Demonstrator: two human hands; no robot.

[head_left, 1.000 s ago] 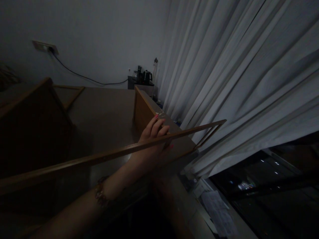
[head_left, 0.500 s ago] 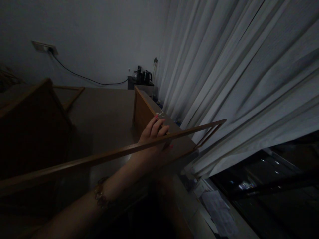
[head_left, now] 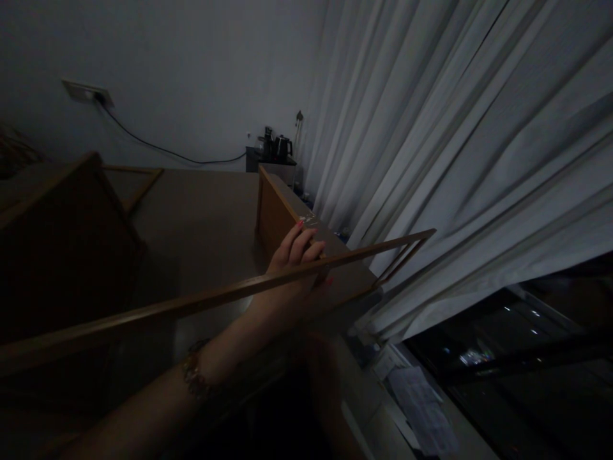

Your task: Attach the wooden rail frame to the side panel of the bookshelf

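In the head view my left hand (head_left: 294, 252), with a beaded bracelet (head_left: 194, 370) on the wrist, reaches behind a long thin wooden rail (head_left: 215, 295). Its fingers bend over the top edge of an upright wooden panel (head_left: 275, 207), with the thumb on the near side. Part of the palm is covered by the rail. Lower down, in deep shadow, is my right hand (head_left: 320, 358), below the rail and near the underside of the wooden piece. Its fingers are too dark and blurred to make out.
A dark wooden panel (head_left: 67, 243) stands at the left. White curtains (head_left: 431, 140) hang along the right side. Papers (head_left: 421, 406) lie at the lower right. By the wall are a black kettle (head_left: 282, 148) and a cable (head_left: 163, 151) from a socket (head_left: 86, 92).
My right hand and forearm have shifted slightly in the shadow. My left hand keeps its place on the panel edge, and the rail has hardly moved.
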